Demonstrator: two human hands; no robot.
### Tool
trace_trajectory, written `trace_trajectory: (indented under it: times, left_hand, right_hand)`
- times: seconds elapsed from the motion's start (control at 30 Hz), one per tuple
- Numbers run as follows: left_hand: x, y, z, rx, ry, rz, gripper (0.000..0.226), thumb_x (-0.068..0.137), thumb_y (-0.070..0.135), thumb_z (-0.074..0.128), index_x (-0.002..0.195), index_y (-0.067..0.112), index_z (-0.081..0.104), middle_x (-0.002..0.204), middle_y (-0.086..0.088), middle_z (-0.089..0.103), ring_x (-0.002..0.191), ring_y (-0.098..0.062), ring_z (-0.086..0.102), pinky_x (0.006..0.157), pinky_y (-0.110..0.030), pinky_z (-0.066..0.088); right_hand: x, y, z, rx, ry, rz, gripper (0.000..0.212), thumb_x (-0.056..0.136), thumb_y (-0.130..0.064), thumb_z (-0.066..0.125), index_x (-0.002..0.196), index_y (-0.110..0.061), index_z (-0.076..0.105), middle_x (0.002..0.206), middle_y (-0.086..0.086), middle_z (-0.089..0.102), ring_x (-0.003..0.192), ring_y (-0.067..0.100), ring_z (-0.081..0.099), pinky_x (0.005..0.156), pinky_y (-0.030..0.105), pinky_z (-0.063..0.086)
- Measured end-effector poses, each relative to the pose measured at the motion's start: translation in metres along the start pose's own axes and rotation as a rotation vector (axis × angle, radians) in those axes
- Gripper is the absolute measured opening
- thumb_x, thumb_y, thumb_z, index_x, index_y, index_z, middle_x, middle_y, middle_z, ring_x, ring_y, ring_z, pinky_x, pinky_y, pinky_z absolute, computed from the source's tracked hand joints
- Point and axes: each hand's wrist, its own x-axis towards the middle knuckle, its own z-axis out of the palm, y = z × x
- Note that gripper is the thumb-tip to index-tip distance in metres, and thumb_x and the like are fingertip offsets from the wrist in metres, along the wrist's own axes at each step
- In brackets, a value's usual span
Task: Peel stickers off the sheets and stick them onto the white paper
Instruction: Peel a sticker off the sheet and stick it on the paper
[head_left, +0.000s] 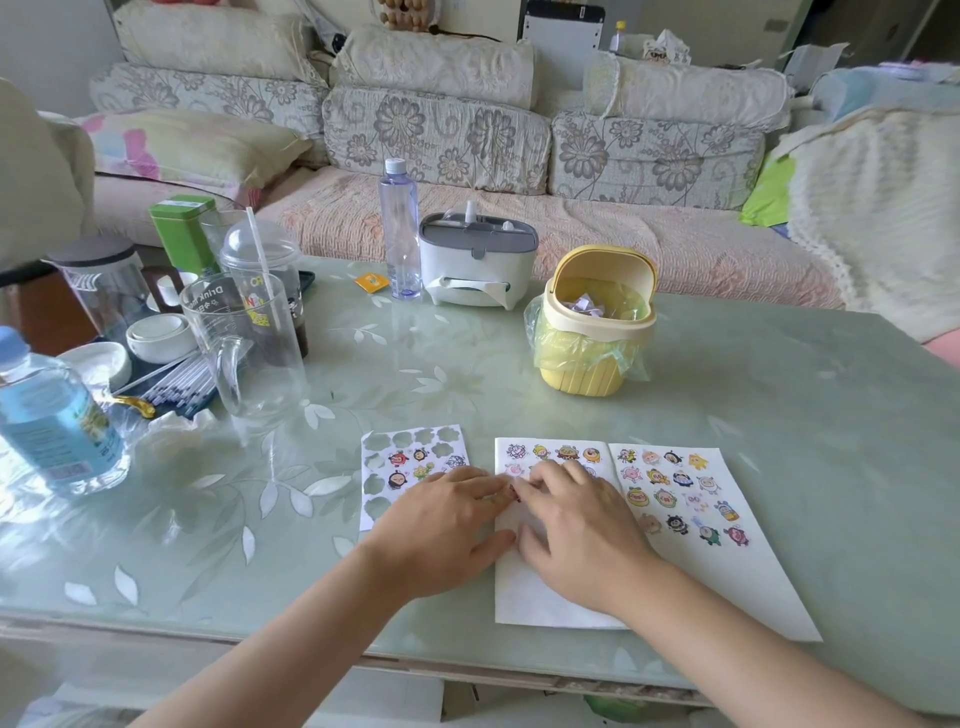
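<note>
- Head view, near edge of green table (753, 415): sticker sheet (415, 457) with many empty cut-outs, just left of white paper (545, 597).
- White paper lying open, cartoon stickers (675, 493) across top and right half.
- Left hand (441, 525) palm down over sheet's lower right corner, fingertips at small dark sticker (514, 492) on paper's left edge; pinching or merely touching, cannot tell.
- Right hand (576, 519) palm down on paper, fingers relaxed, holding nothing.
- Farther back: yellow bin (597, 332), tissue box (475, 260).

glass mug (244, 338) printed "Drink mo", rest unreadable
</note>
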Motion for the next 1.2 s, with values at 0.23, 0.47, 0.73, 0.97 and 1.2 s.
trace_trajectory:
  times: [0.23, 0.47, 0.73, 0.97, 1.2]
  left_hand:
    - [-0.003, 0.006, 0.001, 0.041, 0.04, -0.029, 0.05, 0.091, 0.046, 0.043, 0.119, 0.018, 0.072, 0.127, 0.008, 0.067, 0.112, -0.013, 0.064, 0.082, -0.034, 0.059]
    - [-0.002, 0.001, 0.0, -0.08, 0.001, -0.073, 0.05, 0.09, 0.049, 0.044, 0.127, 0.025, 0.067, 0.133, 0.013, 0.061, 0.12, -0.01, 0.054, 0.1, -0.031, 0.045]
    - [-0.002, -0.015, -0.027, -0.526, 0.197, -0.392, 0.028, 0.091, 0.017, 0.067, 0.115, 0.03, 0.073, 0.117, 0.028, 0.058, 0.113, 0.01, 0.049, 0.088, 0.0, 0.034]
    - [-0.021, -0.058, -0.053, -0.068, -0.073, -0.423, 0.069, 0.081, 0.06, 0.046, 0.145, 0.033, 0.045, 0.149, 0.015, 0.041, 0.139, -0.009, 0.028, 0.113, -0.033, 0.03]
    - [-0.035, -0.069, -0.05, -0.013, -0.144, -0.452, 0.07, 0.082, 0.073, 0.043, 0.144, 0.041, 0.044, 0.151, 0.017, 0.035, 0.14, -0.008, 0.022, 0.111, -0.029, 0.022]
  right_hand:
    - [0.001, 0.005, 0.001, -0.077, 0.033, -0.04, 0.044, 0.082, -0.041, 0.042, 0.102, -0.017, 0.073, 0.092, -0.003, 0.06, 0.085, 0.023, 0.059, 0.063, 0.037, 0.05]
    - [-0.003, 0.008, -0.016, 0.003, -0.043, -0.043, 0.041, 0.087, -0.047, 0.038, 0.103, -0.028, 0.071, 0.107, -0.011, 0.059, 0.1, 0.017, 0.057, 0.081, 0.034, 0.048]
    - [0.029, 0.002, -0.028, 0.24, 0.009, 0.028, 0.029, 0.097, -0.038, 0.049, 0.122, -0.036, 0.062, 0.121, -0.016, 0.053, 0.109, 0.014, 0.057, 0.085, 0.03, 0.043]
    - [0.062, -0.019, -0.02, 0.315, -0.08, -0.02, 0.035, 0.095, -0.041, 0.053, 0.13, -0.037, 0.059, 0.126, -0.016, 0.052, 0.109, 0.014, 0.058, 0.082, 0.028, 0.041]
    - [0.073, -0.026, -0.01, 0.295, -0.118, -0.022, 0.043, 0.096, -0.047, 0.051, 0.137, -0.036, 0.052, 0.133, -0.017, 0.049, 0.117, 0.014, 0.056, 0.093, 0.033, 0.045]
